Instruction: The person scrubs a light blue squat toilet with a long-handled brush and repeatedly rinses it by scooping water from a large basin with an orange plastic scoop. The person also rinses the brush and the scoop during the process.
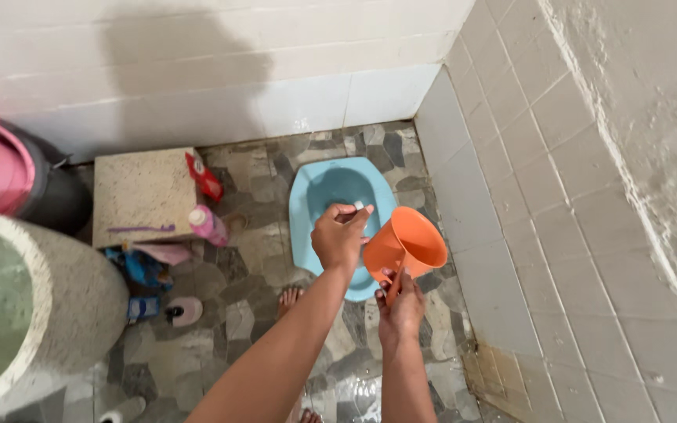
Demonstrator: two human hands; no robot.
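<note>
1. Gripping a white-tipped brush handle [352, 209], the left hand [338, 239] hovers closed over the blue squat toilet [315, 196].
2. The right hand [401, 309] clasps an orange water dipper [409, 244] by its handle, tilted above the toilet's right edge.

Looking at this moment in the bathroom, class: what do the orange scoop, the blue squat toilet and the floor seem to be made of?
Orange scoop: likely plastic, with a thin wall and uniform matte colour. Blue squat toilet: probably glazed ceramic, smooth with a soft sheen. Floor: irregular stone pieces set in pale grout, glistening wet.
</note>
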